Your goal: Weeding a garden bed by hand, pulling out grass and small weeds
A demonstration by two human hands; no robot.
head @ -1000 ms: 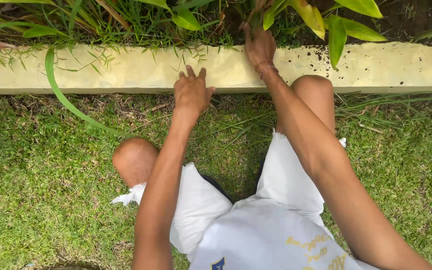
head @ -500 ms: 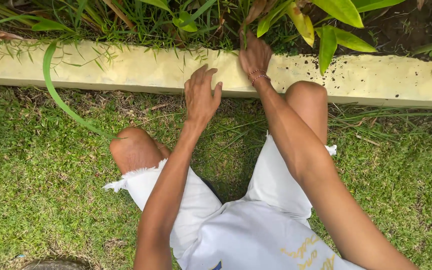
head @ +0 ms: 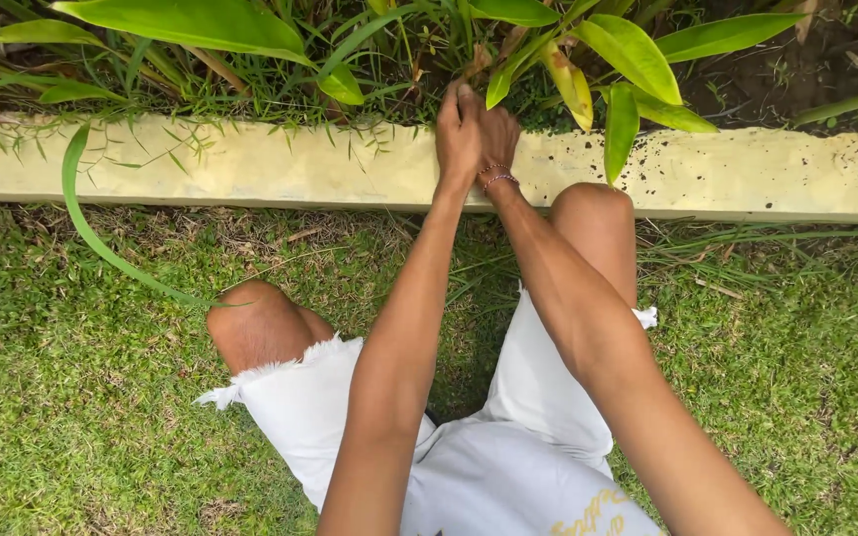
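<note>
Hands are meeting at the far side of the pale concrete kerb (head: 250, 169), where thin grass stems (head: 419, 60) are growing up among the broad green leaves (head: 638, 55) of the planted bed. Both arms are stretching forward from a squatting body, which seems to be why the knees are spreading to either side: the left knee (head: 255, 323) is resting low over the lawn (head: 71, 417), the right knee (head: 598, 213) is rising close to the kerb. The left hand (head: 457, 134) is lying with its back to the camera, fingers (head: 461, 99) together and pointing up into the stems, narrow rather than spread; whether it is actually gripping a stem is something I cannot tell, since the palm side is hidden. The right hand (head: 497, 134) is pressing just beside it, touching it, wrist wearing a thin beaded bracelet (head: 497, 177), and its fingers are curling out of sight behind the left, so its hold is equally unclear. White frayed shorts (head: 508, 437) are covering the thighs below. A long single leaf blade (head: 86, 223) is drooping over the kerb onto the grass, well apart from both hands.
</note>
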